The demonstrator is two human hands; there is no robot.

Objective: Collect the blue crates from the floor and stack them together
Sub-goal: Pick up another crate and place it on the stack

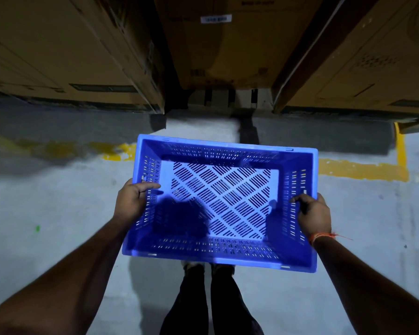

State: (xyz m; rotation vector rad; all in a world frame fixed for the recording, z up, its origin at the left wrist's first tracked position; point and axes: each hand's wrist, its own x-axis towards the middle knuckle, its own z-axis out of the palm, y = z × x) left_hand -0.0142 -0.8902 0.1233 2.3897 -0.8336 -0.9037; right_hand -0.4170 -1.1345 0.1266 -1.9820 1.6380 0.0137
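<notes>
Blue crate [219, 201] mid-frame, off floor, long axis left-right. L hand [131, 201] grips left short wall, R hand [312, 213] right wall; thumbs inside. Both equally near; no stack visible.

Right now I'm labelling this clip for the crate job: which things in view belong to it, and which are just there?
Job:
blue crate, empty, held off the floor
left hand, gripping its left wall
right hand, gripping its right wall

Just there:
cardboard boxes
yellow floor lines
orange wrist thread
</notes>
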